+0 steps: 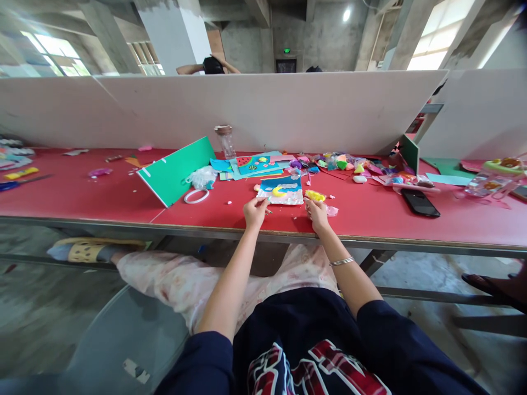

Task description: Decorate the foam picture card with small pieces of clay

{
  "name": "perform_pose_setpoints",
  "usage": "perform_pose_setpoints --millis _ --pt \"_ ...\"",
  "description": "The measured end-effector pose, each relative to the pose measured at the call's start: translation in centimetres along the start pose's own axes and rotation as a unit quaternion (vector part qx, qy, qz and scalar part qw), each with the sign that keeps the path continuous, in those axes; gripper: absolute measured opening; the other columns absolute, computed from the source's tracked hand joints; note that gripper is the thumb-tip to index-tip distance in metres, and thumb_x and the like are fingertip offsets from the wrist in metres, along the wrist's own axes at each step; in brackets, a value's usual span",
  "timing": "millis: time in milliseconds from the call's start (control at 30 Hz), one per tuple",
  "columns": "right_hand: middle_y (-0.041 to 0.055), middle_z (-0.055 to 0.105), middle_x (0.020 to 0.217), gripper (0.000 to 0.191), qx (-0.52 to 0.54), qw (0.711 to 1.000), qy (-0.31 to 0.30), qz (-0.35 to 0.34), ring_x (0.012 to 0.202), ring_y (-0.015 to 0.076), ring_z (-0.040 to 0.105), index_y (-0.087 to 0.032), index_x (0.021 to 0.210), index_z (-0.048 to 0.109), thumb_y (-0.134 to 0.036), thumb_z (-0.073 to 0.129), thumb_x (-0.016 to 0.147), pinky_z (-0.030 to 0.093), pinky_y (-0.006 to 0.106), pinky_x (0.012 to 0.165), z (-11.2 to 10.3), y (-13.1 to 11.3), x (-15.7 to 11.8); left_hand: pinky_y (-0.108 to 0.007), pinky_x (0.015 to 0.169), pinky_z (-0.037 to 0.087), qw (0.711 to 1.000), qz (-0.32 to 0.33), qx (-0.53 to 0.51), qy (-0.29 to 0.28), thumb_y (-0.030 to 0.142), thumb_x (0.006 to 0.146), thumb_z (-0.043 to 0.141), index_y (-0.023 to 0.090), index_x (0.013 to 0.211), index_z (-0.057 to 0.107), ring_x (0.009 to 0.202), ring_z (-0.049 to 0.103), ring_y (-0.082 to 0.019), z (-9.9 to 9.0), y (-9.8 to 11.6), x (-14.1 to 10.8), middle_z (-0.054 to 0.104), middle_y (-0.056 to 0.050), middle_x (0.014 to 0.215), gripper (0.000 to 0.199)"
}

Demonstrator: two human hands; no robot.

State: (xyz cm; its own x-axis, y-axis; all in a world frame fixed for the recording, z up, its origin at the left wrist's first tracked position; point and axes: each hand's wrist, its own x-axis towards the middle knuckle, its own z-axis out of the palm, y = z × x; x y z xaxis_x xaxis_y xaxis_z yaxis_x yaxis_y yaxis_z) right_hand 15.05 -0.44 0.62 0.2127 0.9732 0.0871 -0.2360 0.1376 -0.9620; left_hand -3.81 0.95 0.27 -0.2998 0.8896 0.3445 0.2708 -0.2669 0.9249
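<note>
A small blue and white picture with a yellow crescent on it lies on the red table. My left hand is at its lower left corner, fingertips pinched together on something too small to make out. Beyond the lower right corner, my right hand is closed, and what its fingers hold is hidden. A yellow lump in clear wrapping lies just above my right hand. Beside that hand is a piece of pink wrapping.
A green board leans at the left, near a white ring and a lidded bottle. Behind the picture lie coloured sheets and clay packets. A black phone is at the right. A white partition stands behind.
</note>
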Motion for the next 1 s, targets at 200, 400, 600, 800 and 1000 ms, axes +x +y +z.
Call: perform_pose_setpoints --millis 200,400,600,800,1000 --pt "-0.0064 0.03 0.044 0.038 -0.022 1.0 -0.001 -0.017 0.038 0.0049 0.023 -0.02 0.05 0.033 -0.041 0.061 0.065 0.017 0.023 0.037 -0.3 0.2 0.2 -0.024 0.058 0.055 0.99 0.078 0.068 -0.096 0.018 0.076 0.057 0.016 0.086 0.069 0.056 0.065 -0.014 0.7 0.0 -0.3 0.07 -0.003 0.073 0.015" --pt "-0.0066 0.029 0.043 0.037 -0.031 0.999 0.001 0.015 0.037 0.0046 0.023 -0.02 0.049 0.033 -0.036 0.062 0.065 0.015 0.023 0.037 -0.5 0.1 0.3 -0.029 0.074 0.055 0.987 0.094 0.094 -0.089 0.012 0.069 0.064 0.016 0.074 0.068 0.071 0.067 -0.017 0.6 -0.8 0.2 0.071 -0.004 0.078 0.008" --pt "-0.0071 0.029 0.043 0.036 -0.057 0.998 -0.028 0.029 0.038 0.0042 0.021 -0.02 0.049 0.033 -0.034 0.063 0.063 0.015 0.023 0.037 -0.6 -0.2 0.3 -0.032 0.075 0.054 0.987 0.062 0.107 -0.107 0.02 0.074 0.061 0.016 0.079 0.07 0.077 0.067 -0.019 0.2 -0.5 0.4 0.071 -0.005 0.08 0.01" --pt "-0.0071 0.028 0.044 0.039 -0.074 0.996 -0.04 0.011 0.039 0.0045 0.022 -0.021 0.049 0.03 -0.038 0.062 0.064 0.015 0.023 0.038 -0.5 -0.3 -0.1 -0.03 0.073 0.055 0.977 0.091 0.095 -0.17 0.012 0.069 0.063 0.018 0.077 0.07 0.075 0.067 -0.018 0.6 0.0 -0.3 0.072 -0.003 0.078 0.012" --pt "-0.0063 0.032 0.043 0.041 -0.102 0.994 -0.045 -0.011 0.039 0.0057 0.025 -0.021 0.049 0.032 -0.045 0.062 0.065 0.018 0.023 0.038 -0.4 0.0 0.0 -0.032 0.074 0.055 0.955 0.147 0.096 -0.24 0.022 0.072 0.065 0.018 0.081 0.071 0.08 0.067 -0.021 1.5 0.2 -1.3 0.072 -0.006 0.083 0.011"
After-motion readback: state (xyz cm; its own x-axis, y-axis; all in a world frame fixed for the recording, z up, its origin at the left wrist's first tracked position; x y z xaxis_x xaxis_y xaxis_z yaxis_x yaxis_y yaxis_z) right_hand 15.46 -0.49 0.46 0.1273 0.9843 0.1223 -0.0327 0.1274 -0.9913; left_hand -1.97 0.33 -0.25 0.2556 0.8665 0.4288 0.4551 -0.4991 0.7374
